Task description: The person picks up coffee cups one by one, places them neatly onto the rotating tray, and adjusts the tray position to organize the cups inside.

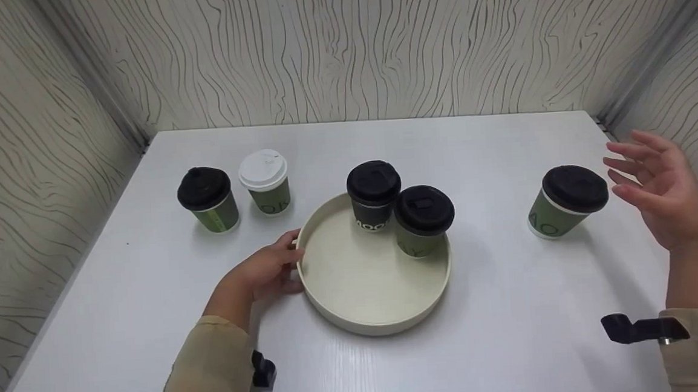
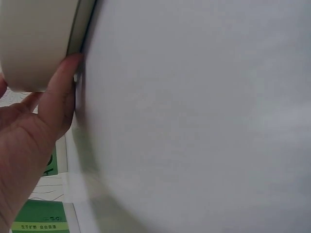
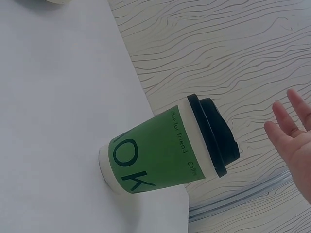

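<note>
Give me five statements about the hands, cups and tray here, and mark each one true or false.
1. The left hand grips the round tray. True.
2. Three cups stand in the tray. False: two do, the dark cup and a green cup.
3. The right hand is holding a cup. False: the right hand is empty, apart from the rightmost cup.
4. The rightmost cup has a black lid. True.
5. The white-lidded cup stands outside the tray. True.
</note>
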Action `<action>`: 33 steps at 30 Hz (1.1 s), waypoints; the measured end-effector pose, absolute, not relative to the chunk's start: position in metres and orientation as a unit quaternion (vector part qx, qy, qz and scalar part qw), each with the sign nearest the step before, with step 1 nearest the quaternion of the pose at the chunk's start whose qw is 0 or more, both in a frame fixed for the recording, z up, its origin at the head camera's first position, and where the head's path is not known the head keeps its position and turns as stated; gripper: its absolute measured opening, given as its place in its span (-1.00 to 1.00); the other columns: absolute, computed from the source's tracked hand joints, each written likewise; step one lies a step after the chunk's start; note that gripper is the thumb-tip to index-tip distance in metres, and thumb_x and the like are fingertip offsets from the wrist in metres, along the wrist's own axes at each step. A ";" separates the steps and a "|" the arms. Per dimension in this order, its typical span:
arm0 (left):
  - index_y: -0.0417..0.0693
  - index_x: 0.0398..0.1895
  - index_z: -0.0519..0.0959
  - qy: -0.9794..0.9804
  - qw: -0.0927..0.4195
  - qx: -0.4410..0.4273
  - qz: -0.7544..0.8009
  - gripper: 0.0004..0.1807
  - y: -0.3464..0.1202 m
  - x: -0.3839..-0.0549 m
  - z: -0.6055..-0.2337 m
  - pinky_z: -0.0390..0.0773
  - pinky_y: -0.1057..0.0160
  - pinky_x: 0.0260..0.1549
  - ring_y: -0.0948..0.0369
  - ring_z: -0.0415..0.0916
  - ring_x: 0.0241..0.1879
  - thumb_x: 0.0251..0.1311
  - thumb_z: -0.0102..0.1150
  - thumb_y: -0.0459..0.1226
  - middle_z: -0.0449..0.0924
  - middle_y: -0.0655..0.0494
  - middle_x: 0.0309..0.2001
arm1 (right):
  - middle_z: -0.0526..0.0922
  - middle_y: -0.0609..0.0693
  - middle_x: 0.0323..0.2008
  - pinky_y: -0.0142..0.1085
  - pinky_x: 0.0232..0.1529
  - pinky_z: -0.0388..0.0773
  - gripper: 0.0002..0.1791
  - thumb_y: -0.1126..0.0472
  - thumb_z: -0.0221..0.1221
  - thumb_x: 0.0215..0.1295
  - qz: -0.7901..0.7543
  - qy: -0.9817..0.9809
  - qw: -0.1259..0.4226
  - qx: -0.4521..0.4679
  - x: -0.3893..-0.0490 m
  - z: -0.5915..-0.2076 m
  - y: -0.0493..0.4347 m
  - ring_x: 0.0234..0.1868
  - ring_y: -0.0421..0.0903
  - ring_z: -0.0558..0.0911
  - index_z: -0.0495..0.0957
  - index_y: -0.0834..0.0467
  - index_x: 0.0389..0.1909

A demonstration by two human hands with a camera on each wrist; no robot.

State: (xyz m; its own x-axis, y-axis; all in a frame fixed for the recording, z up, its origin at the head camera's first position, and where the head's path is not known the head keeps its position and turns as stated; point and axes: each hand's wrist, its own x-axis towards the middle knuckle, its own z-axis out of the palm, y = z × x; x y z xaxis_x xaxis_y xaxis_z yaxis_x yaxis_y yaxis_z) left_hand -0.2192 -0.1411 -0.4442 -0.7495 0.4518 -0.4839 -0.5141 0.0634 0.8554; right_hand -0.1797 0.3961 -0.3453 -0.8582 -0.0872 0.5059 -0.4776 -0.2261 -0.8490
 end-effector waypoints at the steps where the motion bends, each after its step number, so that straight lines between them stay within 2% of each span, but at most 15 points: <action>1: 0.25 0.37 0.05 0.639 0.354 -0.025 0.683 -0.43 -0.141 -0.219 -0.444 0.53 0.08 -0.19 0.07 0.37 0.03 0.32 -0.17 -0.27 0.16 -0.02 0.24 | 0.35 0.20 0.11 -0.38 0.10 0.35 -0.24 0.78 -0.14 0.01 0.748 -0.610 0.135 0.224 -0.179 -0.346 0.397 0.09 0.02 0.42 0.05 0.29 0.29; 10: 0.25 0.38 0.03 0.640 0.354 -0.028 0.682 -0.36 -0.141 -0.218 -0.444 0.49 0.04 -0.10 0.05 0.35 0.08 0.27 -0.11 -0.37 0.05 0.01 0.33 | 0.38 0.17 0.08 -0.39 0.03 0.39 -0.27 0.74 -0.09 0.03 0.743 -0.629 0.154 0.168 -0.179 -0.352 0.404 0.05 -0.02 0.44 0.12 0.27 0.27; 16: 0.30 0.38 0.01 0.644 0.351 -0.029 0.679 -0.26 -0.140 -0.217 -0.442 0.47 0.02 -0.07 0.04 0.27 0.16 0.19 -0.04 -0.42 -0.04 0.05 0.38 | 0.37 0.13 0.08 -0.44 -0.02 0.43 -0.29 0.72 -0.09 0.08 0.736 -0.641 0.146 0.162 -0.180 -0.357 0.412 0.05 -0.06 0.44 0.11 0.24 0.28; 21: 0.30 0.38 0.00 0.644 0.350 -0.022 0.680 -0.26 -0.140 -0.218 -0.444 0.46 0.01 -0.07 0.05 0.27 0.15 0.19 -0.01 -0.39 -0.04 0.06 0.38 | 0.35 0.10 0.10 -0.48 -0.06 0.45 -0.28 0.69 -0.07 0.09 0.728 -0.654 0.144 0.148 -0.180 -0.361 0.415 0.05 -0.08 0.42 0.11 0.20 0.28; 27: 0.23 0.37 0.05 0.638 0.343 -0.021 0.689 -0.46 -0.139 -0.221 -0.447 0.48 0.03 -0.08 0.07 0.40 0.06 0.34 -0.15 -0.09 0.28 -0.06 0.21 | 0.37 0.08 0.07 -0.48 -0.06 0.44 -0.30 0.70 -0.08 0.09 0.733 -0.648 0.145 0.144 -0.181 -0.363 0.418 0.04 -0.09 0.42 0.11 0.20 0.26; 31: 0.18 0.33 0.15 0.666 0.319 -0.039 0.674 -0.52 -0.138 -0.224 -0.446 0.51 0.10 -0.15 0.10 0.46 -0.07 0.37 -0.21 -0.06 0.43 -0.07 -0.02 | 0.36 0.07 0.07 -0.49 -0.06 0.43 -0.30 0.69 -0.08 0.10 0.732 -0.652 0.141 0.141 -0.181 -0.364 0.420 0.04 -0.10 0.42 0.10 0.19 0.26; 33: 0.13 0.30 0.20 0.687 0.301 -0.041 0.660 -0.55 -0.136 -0.227 -0.446 0.50 0.16 -0.23 0.14 0.45 -0.19 0.37 -0.22 -0.08 0.41 -0.02 -0.20 | 0.36 0.06 0.07 -0.50 -0.06 0.42 -0.30 0.68 -0.08 0.11 0.728 -0.657 0.139 0.138 -0.181 -0.365 0.421 0.04 -0.11 0.41 0.10 0.18 0.27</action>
State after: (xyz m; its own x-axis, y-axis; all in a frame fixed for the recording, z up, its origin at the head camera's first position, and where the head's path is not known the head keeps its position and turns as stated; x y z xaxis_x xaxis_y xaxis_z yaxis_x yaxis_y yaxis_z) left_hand -0.2266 -0.1363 -0.4458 -0.8150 0.3421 -0.4677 -0.4540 0.1247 0.8822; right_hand -0.1811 0.4206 -0.3647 -0.9230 0.0214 0.3841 -0.3843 -0.0974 -0.9181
